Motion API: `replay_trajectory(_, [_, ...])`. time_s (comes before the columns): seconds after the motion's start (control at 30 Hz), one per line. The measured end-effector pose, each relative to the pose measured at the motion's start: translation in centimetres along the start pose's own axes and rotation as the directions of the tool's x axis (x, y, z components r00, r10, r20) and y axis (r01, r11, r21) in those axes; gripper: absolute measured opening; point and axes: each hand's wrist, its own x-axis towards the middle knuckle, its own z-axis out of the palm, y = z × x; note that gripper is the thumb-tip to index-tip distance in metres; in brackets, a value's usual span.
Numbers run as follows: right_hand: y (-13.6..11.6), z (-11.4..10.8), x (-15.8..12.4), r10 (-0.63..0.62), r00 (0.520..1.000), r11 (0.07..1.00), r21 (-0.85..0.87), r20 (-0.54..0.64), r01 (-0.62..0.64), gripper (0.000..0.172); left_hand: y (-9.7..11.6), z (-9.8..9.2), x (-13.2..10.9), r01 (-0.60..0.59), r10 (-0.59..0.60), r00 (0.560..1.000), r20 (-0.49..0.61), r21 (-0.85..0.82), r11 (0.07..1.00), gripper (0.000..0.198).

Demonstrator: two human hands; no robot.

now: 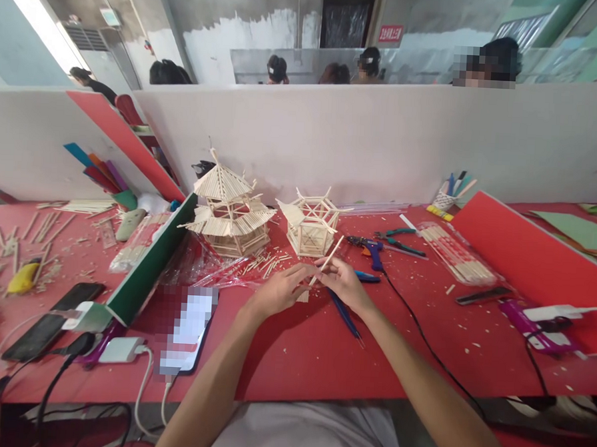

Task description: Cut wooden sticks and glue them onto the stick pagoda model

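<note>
My left hand [286, 288] and my right hand [344, 284] meet over the red table, fingers closed around a thin wooden stick [333, 251] that slants up to the right. Some fingertips are hidden behind the hands. Just beyond them stands a small six-sided stick frame [312, 231], with a slatted panel along part of its upper left side. To its left is a pagoda model [227, 213] of sticks with two slatted roof tiers. Short cut sticks [263, 265] lie between the models and my left hand. A little piece of joined sticks [303, 296] shows beneath my hands.
Right of my hands lie a blue glue gun [372, 251] with a black cord, green-handled pliers [402, 244], a blue tweezer-like tool [344, 316] and bagged sticks [457, 255]. A lit phone [190, 331] is at left. Red [536, 276] and green [150, 269] boards flank the space.
</note>
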Motion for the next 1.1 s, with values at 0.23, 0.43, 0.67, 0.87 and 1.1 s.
replay_trajectory(0.23, [-0.3, 0.2, -0.2, -0.159, 0.981, 0.977, -0.158, -0.109, 0.14, 0.03, 0.7, 0.1, 0.3, 0.065, -0.069, 0.995, -0.076, -0.054, 0.996, 0.038])
replay_trajectory(0.43, [-0.5, 0.3, -0.4, -0.216, 0.961, 0.958, -0.229, -0.173, 0.174, 0.03, 0.7, -0.1, 1.6, 0.173, -0.187, 0.98, -0.069, -0.169, 0.97, 0.017])
replay_trajectory(0.67, [-0.2, -0.2, -0.3, -0.267, 0.939, 0.946, -0.247, -0.219, 0.211, 0.029, -0.4, -0.8, 4.2, 0.118, -0.117, 0.993, 0.014, -0.041, 0.992, 0.02])
replay_trajectory(0.87, [-0.3, -0.1, -0.4, -0.285, 0.933, 0.936, -0.273, -0.218, 0.223, 0.026, -0.8, -0.4, 4.0, 0.074, -0.074, 0.997, 0.003, -0.089, 0.993, 0.015])
replay_trajectory(1.1, [-0.5, 0.2, -0.2, -0.333, 0.934, 0.891, -0.37, -0.134, 0.265, 0.023, -1.1, -0.5, 3.0, 0.127, -0.131, 0.991, -0.022, -0.136, 0.983, 0.019])
